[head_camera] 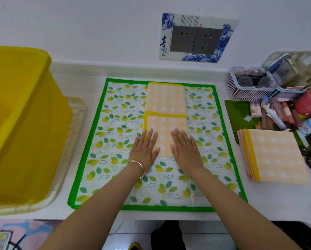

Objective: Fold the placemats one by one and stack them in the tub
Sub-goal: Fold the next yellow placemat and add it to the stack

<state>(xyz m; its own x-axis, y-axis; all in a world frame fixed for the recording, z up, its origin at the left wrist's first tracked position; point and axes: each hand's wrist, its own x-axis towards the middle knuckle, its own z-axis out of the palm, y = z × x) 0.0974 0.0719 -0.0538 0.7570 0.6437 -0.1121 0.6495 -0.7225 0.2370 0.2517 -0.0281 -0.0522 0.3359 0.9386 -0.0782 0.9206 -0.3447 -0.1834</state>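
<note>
An orange checked placemat (pixel 166 103) with a yellow border lies folded into a long strip on the green leaf-print mat (pixel 115 123); its near end is folded back over itself. My left hand (pixel 144 148) and my right hand (pixel 184 147) press flat on that near fold, fingers straight, side by side. A stack of folded orange placemats (pixel 275 156) sits to the right of the leaf mat. The yellow tub (pixel 23 123) stands at the far left on a clear tray; its inside is out of view.
A pink basket (pixel 244 87) with glasses, pens, a red jar (pixel 309 103) and other clutter crowd the right side. The wall with a socket plate (pixel 196 38) is close behind. The white table's front edge (pixel 151 216) runs below the leaf mat.
</note>
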